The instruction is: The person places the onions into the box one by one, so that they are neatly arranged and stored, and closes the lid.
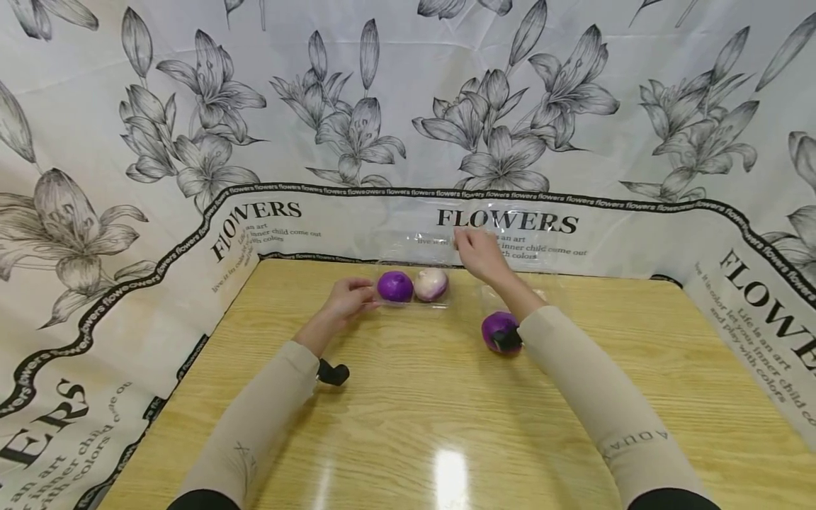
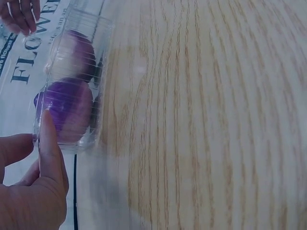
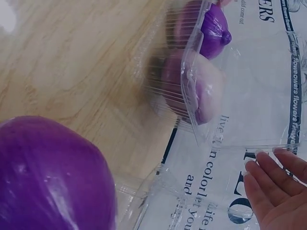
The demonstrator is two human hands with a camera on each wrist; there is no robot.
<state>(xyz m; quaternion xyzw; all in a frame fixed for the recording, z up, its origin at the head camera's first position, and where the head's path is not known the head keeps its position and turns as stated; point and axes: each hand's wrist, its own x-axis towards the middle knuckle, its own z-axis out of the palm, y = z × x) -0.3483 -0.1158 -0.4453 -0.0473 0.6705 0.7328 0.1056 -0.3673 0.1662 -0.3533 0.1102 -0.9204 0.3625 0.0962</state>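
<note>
At the left, your left hand point(image 1: 347, 297) is at the near end of the clear box point(image 1: 440, 305), thumb and forefinger pinched on its edge. The box sits at the back of the surface point(image 1: 395, 411), against the printed cloth point(image 1: 357, 230). Inside, side by side, lie a purple bulb point(image 1: 395, 287) and, to its right, a pale bulb point(image 1: 431, 284) with a purple flank; that filling looks done. The transparent lid point(image 3: 261, 91) stands raised behind them, so shutting it appears to be what's left here. Next comes your right hand point(image 1: 479, 253), its fingertips close together at the lid's edge; you can't tell whether they grip it. Farther right, under your right wrist, is a second purple bulb point(image 1: 499, 331), beside more clear plastic point(image 3: 136, 203). Your forearm hides much there, so you can't judge whether that packing is finished.
</note>
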